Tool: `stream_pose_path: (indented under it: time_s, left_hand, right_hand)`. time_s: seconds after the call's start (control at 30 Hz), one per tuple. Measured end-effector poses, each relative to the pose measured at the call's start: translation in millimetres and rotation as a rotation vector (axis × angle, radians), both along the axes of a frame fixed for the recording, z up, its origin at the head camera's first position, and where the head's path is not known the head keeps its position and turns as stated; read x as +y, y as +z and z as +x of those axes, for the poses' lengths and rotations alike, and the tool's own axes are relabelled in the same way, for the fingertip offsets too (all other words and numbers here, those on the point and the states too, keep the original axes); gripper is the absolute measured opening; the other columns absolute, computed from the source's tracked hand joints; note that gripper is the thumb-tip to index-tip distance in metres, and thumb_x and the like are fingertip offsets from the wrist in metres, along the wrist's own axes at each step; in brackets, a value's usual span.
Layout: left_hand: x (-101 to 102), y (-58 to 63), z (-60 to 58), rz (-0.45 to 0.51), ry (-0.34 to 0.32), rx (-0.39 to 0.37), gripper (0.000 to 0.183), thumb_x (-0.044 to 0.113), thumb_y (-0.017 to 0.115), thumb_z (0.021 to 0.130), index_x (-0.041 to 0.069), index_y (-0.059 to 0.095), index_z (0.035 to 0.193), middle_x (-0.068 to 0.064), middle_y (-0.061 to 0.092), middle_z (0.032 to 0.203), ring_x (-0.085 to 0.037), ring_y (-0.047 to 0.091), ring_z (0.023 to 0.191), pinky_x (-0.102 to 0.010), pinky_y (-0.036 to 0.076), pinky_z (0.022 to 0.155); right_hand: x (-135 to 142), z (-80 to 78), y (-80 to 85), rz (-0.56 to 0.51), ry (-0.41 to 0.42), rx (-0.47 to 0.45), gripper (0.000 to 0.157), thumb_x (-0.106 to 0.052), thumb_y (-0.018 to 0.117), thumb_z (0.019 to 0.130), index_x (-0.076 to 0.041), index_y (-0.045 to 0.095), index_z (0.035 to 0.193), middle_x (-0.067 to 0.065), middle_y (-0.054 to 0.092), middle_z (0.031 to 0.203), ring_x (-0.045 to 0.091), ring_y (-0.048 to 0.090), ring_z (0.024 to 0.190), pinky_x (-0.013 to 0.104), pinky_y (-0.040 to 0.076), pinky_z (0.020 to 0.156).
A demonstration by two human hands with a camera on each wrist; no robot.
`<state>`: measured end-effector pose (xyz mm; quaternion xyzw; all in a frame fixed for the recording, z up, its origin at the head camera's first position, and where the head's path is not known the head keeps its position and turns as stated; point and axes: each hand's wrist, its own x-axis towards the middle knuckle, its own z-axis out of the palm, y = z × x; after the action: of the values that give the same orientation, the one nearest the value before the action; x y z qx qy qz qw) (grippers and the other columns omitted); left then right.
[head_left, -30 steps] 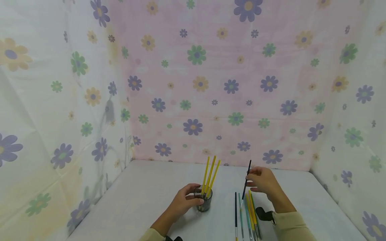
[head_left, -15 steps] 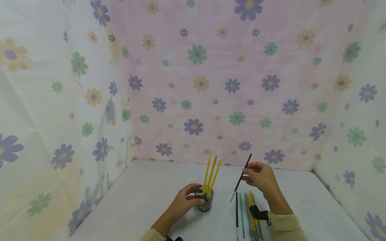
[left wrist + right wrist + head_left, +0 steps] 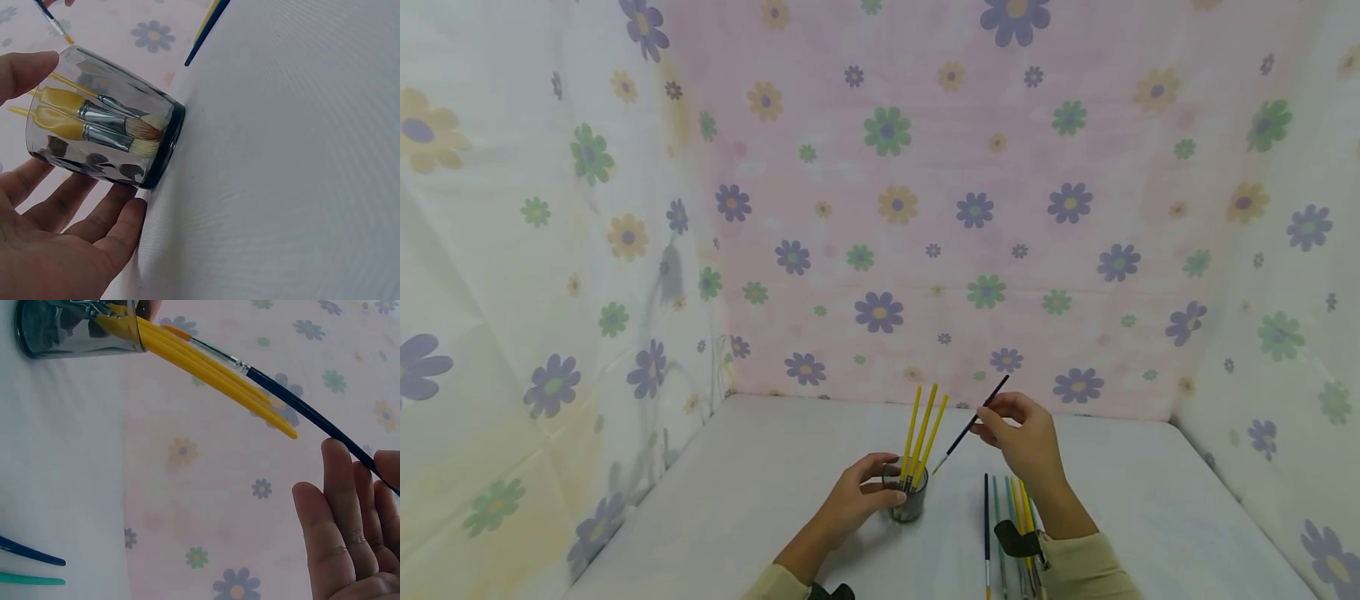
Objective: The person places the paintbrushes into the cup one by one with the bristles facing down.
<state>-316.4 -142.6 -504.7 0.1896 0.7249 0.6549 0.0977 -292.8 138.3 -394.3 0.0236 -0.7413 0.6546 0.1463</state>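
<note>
I've got my left hand (image 3: 854,500) wrapped round the cup (image 3: 910,507), probably to steady it; my right hand (image 3: 1028,437) pinches a brush (image 3: 966,431) well back from its bristles (image 3: 176,332), presumably leaving them free.

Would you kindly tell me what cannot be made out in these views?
Right wrist: the handle end of the held dark blue brush, cut off by the right edge.
Head: the middles of some lying brushes, hidden behind the black wrist mount.
Left wrist: most of the right hand, cut off by the top edge.
</note>
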Motion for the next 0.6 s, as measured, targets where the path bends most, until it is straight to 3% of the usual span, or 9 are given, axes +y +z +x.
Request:
stream_pose_path:
  time_s: [0.37, 0.6]
  left_hand:
    - [0.3, 2.9, 0.2, -0.021, 0.017, -0.018, 0.064, 0.021, 0.079, 0.092, 0.012, 0.052, 0.149, -0.014, 0.061, 0.138, -0.03, 0.064, 0.125, -0.042, 0.058, 0.099]
    - [0.2, 2.0, 0.3, -0.037, 0.028, -0.016, 0.065, 0.021, 0.078, 0.091, 0.012, 0.052, 0.151, -0.014, 0.063, 0.134, -0.031, 0.065, 0.122, -0.045, 0.058, 0.099]
  right_hand:
    - [-26.6, -2.9, -18.2, 0.02, 0.033, -0.013, 0.024, -0.014, 0.075, 0.096, -0.003, 0.066, 0.115, 0.017, 0.068, 0.11, 0.024, 0.078, 0.09, 0.029, 0.063, 0.08]
    - [-36.0, -4.4, -28.6, 0.064, 0.06, -0.01, 0.023, -0.013, 0.076, 0.095, -0.003, 0.067, 0.113, 0.014, 0.07, 0.103, 0.024, 0.078, 0.084, 0.03, 0.064, 0.076]
